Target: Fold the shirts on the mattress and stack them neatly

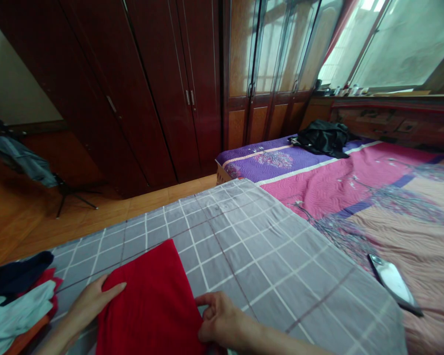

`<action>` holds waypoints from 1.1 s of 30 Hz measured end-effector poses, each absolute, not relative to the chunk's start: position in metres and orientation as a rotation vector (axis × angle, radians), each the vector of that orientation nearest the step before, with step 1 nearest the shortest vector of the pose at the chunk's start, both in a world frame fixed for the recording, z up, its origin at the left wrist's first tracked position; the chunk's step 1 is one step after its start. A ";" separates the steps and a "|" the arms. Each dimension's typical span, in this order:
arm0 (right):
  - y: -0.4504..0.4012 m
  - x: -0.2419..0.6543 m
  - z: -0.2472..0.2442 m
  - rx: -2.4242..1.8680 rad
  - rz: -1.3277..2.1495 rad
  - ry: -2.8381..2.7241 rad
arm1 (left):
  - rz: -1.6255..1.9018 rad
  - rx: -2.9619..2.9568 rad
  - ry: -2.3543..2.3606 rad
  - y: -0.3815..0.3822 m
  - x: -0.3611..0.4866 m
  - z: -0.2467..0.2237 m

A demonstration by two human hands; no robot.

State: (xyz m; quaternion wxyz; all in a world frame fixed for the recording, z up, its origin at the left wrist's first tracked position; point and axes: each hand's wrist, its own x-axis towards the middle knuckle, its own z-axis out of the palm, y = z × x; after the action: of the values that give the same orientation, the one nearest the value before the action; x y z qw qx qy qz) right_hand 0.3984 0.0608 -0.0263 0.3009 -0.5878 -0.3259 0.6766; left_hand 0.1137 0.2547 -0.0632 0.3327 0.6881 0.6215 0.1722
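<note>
Red cloth point(148, 301) on a grey checked sheet point(244, 251) — dark wardrobes point(159, 84) beyond

One camera, worn on the person's head, looks forward and down from above, close over the left hand point(92, 303) and right hand point(218, 318). It faces across a grey checked cloth point(244, 256) on a bed point(355, 182), toward dark wooden wardrobes point(163, 84) and a window point(403, 44) farther off.

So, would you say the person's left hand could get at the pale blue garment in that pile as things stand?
Probably yes. The left hand lies against the edge of the red folded cloth, and the pale blue garment is close by, with only a strip of grey checked sheet between them.
</note>
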 end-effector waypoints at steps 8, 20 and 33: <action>0.027 0.466 -0.006 -1.319 1.772 -0.790 | 0.549 1.216 1.248 0.199 0.192 -0.031; 0.003 0.595 0.021 -1.513 1.191 -0.746 | 0.809 1.169 0.640 0.239 0.380 0.005; 0.020 0.650 -0.052 -1.876 0.622 -0.561 | 0.814 1.242 0.855 0.264 0.465 -0.070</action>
State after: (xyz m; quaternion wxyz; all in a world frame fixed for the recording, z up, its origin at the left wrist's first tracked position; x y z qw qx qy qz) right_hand 0.6503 0.0204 -0.0517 0.5174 -0.7814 -0.2336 0.2591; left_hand 0.4645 0.2638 -0.0701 0.6550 0.5476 0.3772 0.3590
